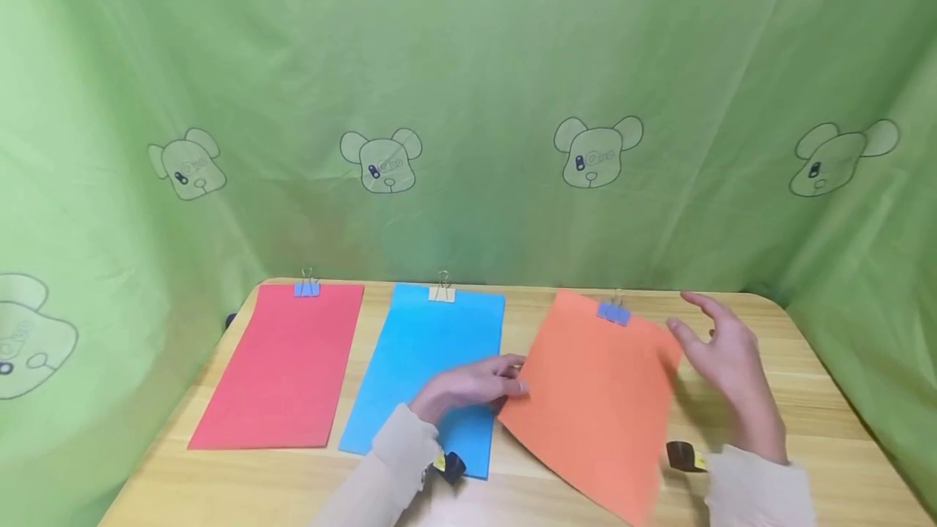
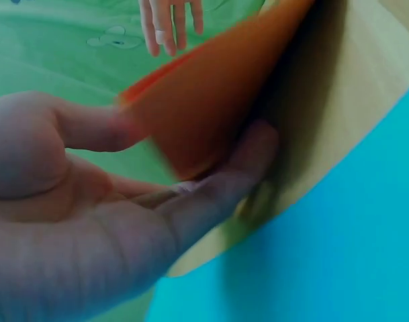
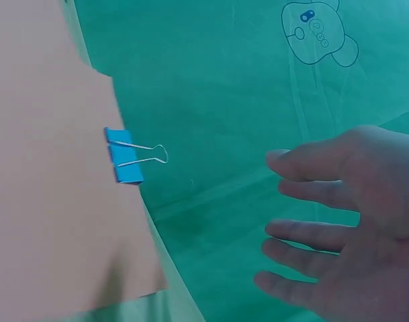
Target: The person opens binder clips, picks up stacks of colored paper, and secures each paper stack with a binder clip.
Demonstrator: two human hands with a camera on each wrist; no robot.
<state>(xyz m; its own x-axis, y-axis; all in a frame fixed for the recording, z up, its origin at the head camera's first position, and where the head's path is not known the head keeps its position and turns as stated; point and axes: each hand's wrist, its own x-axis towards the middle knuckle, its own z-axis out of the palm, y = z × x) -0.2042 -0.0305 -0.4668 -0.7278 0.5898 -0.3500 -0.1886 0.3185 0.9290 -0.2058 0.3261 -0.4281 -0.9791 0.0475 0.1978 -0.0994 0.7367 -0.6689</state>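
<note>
A sheaf of orange paper (image 1: 596, 397) is tilted at the right of the table, its near part lifted. A blue binder clip (image 1: 613, 313) sits on its far edge; the right wrist view shows the same binder clip (image 3: 125, 155) with its wire handles. My left hand (image 1: 479, 381) pinches the left edge of the orange paper, thumb on top and fingers beneath, as the left wrist view of the paper (image 2: 197, 100) also shows. Beside the paper's far right corner, my right hand (image 1: 725, 348) is held up with fingers spread, holding nothing.
Blue paper (image 1: 439, 348) with a cream binder clip (image 1: 442, 293) lies partly under my left forearm. Red paper (image 1: 285, 372) with a blue clip (image 1: 307, 289) lies farther left. A green curtain (image 1: 483, 218) hangs behind the wooden table (image 1: 820, 397).
</note>
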